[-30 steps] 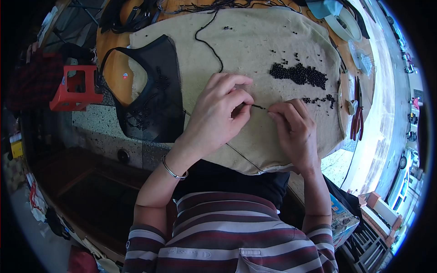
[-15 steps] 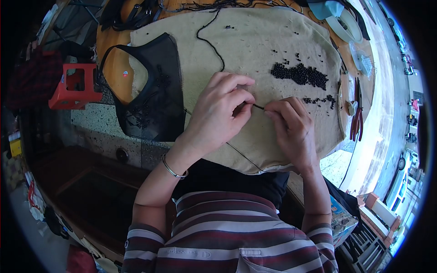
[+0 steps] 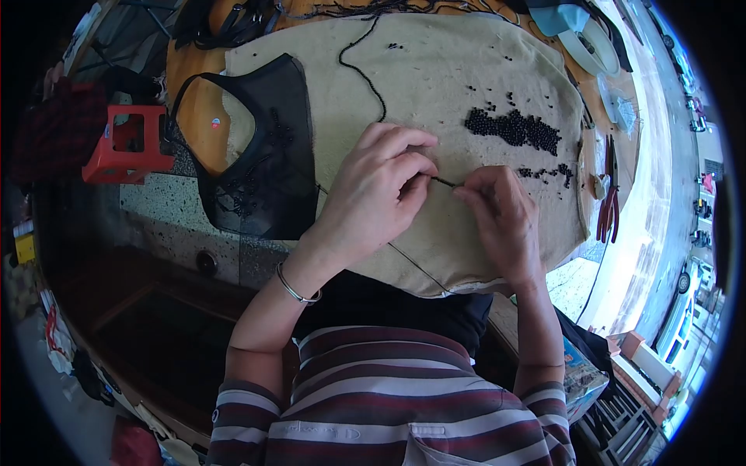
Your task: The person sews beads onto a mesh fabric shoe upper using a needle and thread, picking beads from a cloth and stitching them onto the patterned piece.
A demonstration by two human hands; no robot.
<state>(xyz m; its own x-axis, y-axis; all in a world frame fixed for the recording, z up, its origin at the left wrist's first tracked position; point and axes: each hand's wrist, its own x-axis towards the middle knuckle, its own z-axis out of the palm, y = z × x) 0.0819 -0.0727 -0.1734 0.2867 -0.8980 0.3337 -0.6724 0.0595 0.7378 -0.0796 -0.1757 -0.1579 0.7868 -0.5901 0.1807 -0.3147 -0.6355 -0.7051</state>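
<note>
A dark beaded strand stretches across the short gap between my two hands, over the beige cloth. My left hand pinches its left end between thumb and forefinger. At the other end, the fingertips of my right hand are pressed together on the strand. A longer string of black beads runs from the far edge of the cloth down behind my left hand. Loose black beads lie heaped beyond my right hand, with smaller scatterings around them. The exact fingertip contact is too small to make out.
Left of my left hand lies a black sheer fabric piece with beadwork. Red-handled pliers rest at the table's right edge, below a white round dish. A red stool stands at the left. Black strands lie at the back.
My right hand has shifted very slightly and its fingers have turned a little on the strand. My left hand keeps its pinch. The whole view has moved by a few pixels.
</note>
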